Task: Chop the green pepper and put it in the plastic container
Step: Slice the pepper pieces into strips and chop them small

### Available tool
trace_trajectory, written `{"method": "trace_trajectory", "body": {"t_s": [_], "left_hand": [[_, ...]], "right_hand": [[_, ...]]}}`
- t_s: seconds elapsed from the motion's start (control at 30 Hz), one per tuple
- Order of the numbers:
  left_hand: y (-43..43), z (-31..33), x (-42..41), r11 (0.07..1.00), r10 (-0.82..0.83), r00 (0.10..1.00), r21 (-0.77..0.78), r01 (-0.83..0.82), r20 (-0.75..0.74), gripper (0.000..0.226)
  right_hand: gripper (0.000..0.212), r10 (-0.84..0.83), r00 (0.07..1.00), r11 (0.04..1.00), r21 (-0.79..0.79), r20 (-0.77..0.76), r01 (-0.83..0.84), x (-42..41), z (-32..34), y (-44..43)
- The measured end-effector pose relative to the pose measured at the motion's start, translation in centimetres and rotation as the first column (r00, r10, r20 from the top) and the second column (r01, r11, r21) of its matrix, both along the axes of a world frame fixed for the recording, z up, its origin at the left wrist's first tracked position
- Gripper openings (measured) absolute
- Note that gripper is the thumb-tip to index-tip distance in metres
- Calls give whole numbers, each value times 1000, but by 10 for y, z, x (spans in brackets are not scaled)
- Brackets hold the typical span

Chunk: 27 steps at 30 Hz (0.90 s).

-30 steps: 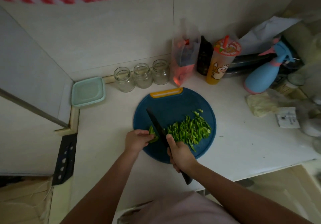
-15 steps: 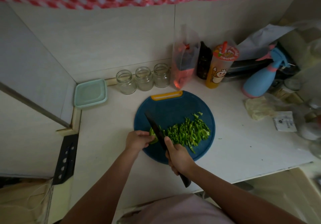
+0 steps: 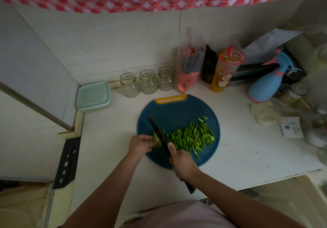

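Note:
A round blue cutting board (image 3: 177,111) with a yellow handle lies on the white counter. A pile of chopped green pepper (image 3: 192,137) covers its right half. My left hand (image 3: 140,144) grips the last uncut piece of pepper (image 3: 156,140) at the board's left edge. My right hand (image 3: 182,162) grips the handle of a black knife (image 3: 158,132), whose blade lies right beside that piece. A pale green plastic container (image 3: 93,95) with its lid on sits in the back left corner, well apart from the board.
Three open glass jars (image 3: 147,83) stand behind the board. To the right are a plastic bag (image 3: 188,72), a dark bottle (image 3: 209,66), a yellow cup (image 3: 224,73), a blue spray bottle (image 3: 267,82) and clutter. A black perforated piece (image 3: 67,162) hangs at the counter's left edge.
The view has shifted slightly. The knife blade and my left hand stay at the small pepper piece, and the chopped pile looks the same.

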<state>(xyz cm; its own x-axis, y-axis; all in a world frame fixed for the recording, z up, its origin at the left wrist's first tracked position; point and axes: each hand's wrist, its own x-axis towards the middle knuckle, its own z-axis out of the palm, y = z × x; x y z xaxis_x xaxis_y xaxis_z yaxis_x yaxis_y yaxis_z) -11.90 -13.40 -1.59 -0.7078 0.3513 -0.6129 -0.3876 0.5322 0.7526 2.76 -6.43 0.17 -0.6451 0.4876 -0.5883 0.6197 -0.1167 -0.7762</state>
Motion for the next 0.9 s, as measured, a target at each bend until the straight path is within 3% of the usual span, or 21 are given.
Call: {"method": "trace_trajectory", "body": {"t_s": [0.47, 0.63, 0.9], "left_hand": [[0, 1, -3, 1000, -11, 1000, -16, 11, 10, 21], [1, 0, -6, 999, -21, 1000, -44, 21, 16, 21], [4, -5, -10, 997, -19, 1000, -80, 20, 19, 19]], "right_hand": [[60, 9, 997, 1000, 26, 74, -11, -6, -6, -2], [47, 60, 992, 998, -10, 109, -59, -11, -4, -2], [56, 182, 977, 923, 322, 113, -209, -15, -12, -9]]}}
